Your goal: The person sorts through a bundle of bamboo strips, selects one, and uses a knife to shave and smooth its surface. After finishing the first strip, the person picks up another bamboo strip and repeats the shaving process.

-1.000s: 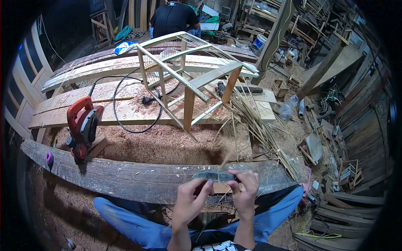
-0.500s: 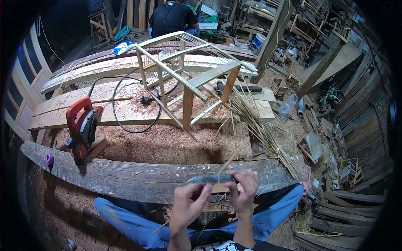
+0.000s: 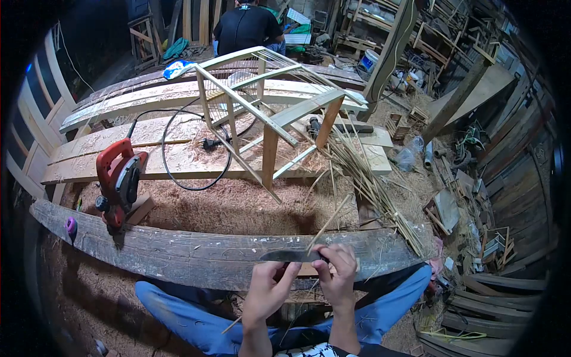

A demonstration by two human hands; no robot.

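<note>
A dark-bladed knife (image 3: 284,256) lies crosswise above the front plank, its tip toward the left. My right hand (image 3: 339,269) is closed around its handle end, which the fingers mostly hide. A thin pale wooden strip (image 3: 329,224) slants up and away from the blade, touching or crossing it. My left hand (image 3: 269,290) is closed just below the blade and appears to grip the strip, whose other end shows beneath that hand. Both hands are above the near edge of the weathered plank (image 3: 178,253), over my lap.
Beyond the plank stand a wooden chair frame (image 3: 279,123), a red power planer (image 3: 118,178) and a black cable (image 3: 163,157). A bundle of thin strips (image 3: 372,184) leans at the right. Shavings cover the floor (image 3: 238,205). Another person (image 3: 247,30) sits at the back.
The blade has turned from showing its broad face to a darker, narrower side. The strip's upper end stands farther up and right. Both hands stay close together in nearly the same place.
</note>
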